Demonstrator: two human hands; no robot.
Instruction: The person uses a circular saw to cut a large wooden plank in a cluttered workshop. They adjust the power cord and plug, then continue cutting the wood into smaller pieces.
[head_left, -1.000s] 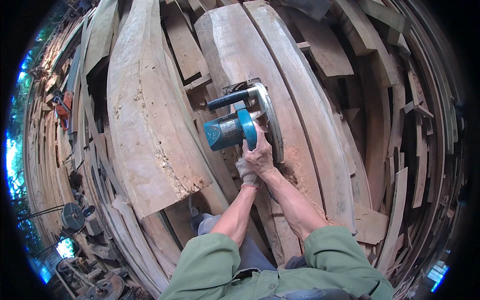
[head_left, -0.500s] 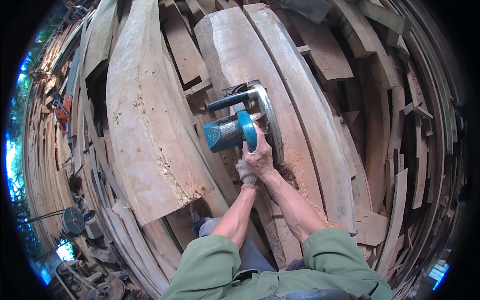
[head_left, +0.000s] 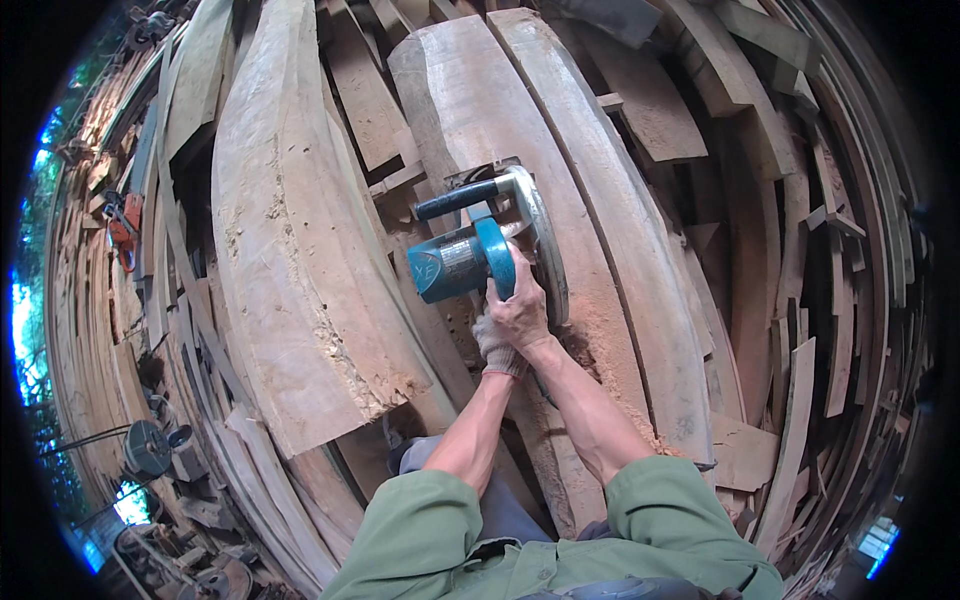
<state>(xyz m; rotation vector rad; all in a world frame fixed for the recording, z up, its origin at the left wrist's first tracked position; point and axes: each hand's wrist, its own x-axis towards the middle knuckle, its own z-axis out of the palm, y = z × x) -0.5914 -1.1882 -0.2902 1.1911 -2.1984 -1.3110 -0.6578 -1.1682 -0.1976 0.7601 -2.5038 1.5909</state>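
A teal circular saw [head_left: 452,264] with a black front handle and a silver blade guard rests on a long wooden slab [head_left: 478,90] in the middle. My bare right hand [head_left: 521,308] is closed around the saw's rear handle. Just behind and below it, my left hand [head_left: 495,345] in a pale knit glove is closed at the back end of the same handle, its fingers partly covered by the right hand. The blade itself is hidden by the guard. Sawdust [head_left: 597,318] lies along the slab to the right of the saw.
A wide slab [head_left: 290,250] with a rough edge lies at left. Another long slab [head_left: 610,200] runs close along the right, past a narrow dark gap. Stacked boards [head_left: 790,420] fill the right side. An orange chainsaw [head_left: 124,230] and a pulley wheel [head_left: 147,447] are at far left.
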